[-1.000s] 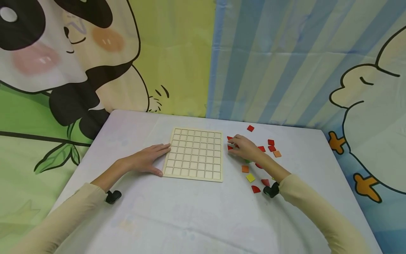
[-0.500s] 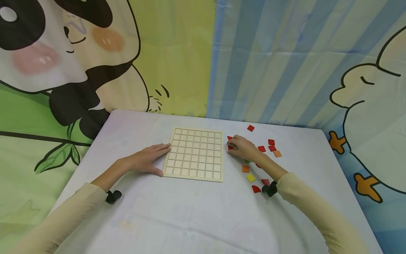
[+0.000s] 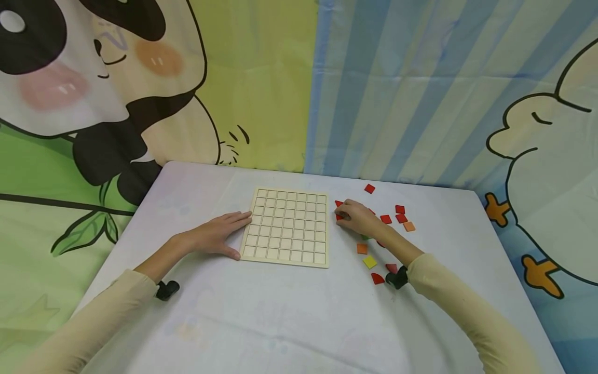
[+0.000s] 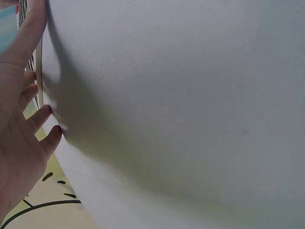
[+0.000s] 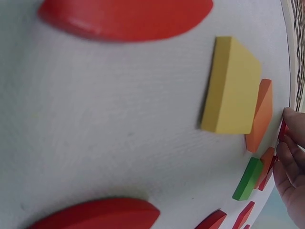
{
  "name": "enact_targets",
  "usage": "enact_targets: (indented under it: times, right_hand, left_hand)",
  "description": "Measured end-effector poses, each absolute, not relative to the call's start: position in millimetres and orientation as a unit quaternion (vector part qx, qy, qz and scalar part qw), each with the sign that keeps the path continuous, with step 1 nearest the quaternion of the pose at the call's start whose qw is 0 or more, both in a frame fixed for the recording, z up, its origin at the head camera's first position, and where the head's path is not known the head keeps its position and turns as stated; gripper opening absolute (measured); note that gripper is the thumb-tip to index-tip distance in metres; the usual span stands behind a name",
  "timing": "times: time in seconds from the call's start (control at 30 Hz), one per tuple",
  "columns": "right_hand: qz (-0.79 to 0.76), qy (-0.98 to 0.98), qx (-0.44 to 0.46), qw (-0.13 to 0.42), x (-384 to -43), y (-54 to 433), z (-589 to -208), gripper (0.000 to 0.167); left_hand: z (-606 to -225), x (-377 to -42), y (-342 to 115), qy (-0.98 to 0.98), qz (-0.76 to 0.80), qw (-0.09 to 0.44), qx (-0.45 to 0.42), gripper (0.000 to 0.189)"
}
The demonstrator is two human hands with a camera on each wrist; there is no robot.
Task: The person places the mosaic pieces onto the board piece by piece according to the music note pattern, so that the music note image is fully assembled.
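A pale wooden board (image 3: 286, 226) with a grid of square recesses lies on the white table. My left hand (image 3: 216, 234) rests against its left edge with fingers extended and thumb spread near the lower corner. To the right of the board, my right hand (image 3: 358, 217) pinches a small red tile (image 5: 282, 129) between thumb and fingertips, low at the table; the fingers hide most of its shape. Another red piece (image 3: 338, 203) shows just beyond those fingertips. Under the right wrist area, a green piece (image 5: 248, 179) is partly hidden in the head view.
Around the right hand lie several loose flat pieces: an orange square (image 3: 362, 249), a yellow square (image 3: 370, 262), a red quarter-round (image 3: 377, 279) and a red square (image 3: 369, 188) near the back edge. Printed cloth (image 3: 261, 93) hangs behind the table.
The right hand's fingertips have drawn slightly closer together over the red tile, and its wrist has shifted a little to the left. The left hand and the board have stayed put.
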State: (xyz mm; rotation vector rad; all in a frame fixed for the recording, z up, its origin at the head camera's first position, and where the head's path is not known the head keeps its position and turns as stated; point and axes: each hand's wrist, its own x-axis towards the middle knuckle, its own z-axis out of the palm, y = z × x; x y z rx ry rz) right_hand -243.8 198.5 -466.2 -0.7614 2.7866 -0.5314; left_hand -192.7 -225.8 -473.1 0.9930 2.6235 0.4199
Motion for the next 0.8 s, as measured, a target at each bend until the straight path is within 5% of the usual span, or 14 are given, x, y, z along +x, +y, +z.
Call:
enact_targets:
  times: [0.8]
  right_hand:
    - [-0.181, 0.947, -0.255, 0.069, -250, 188, -467, 0.026]
  left_hand:
    - [-473, -193, -226, 0.913, 0.153, 0.156, 0.345, 0.108]
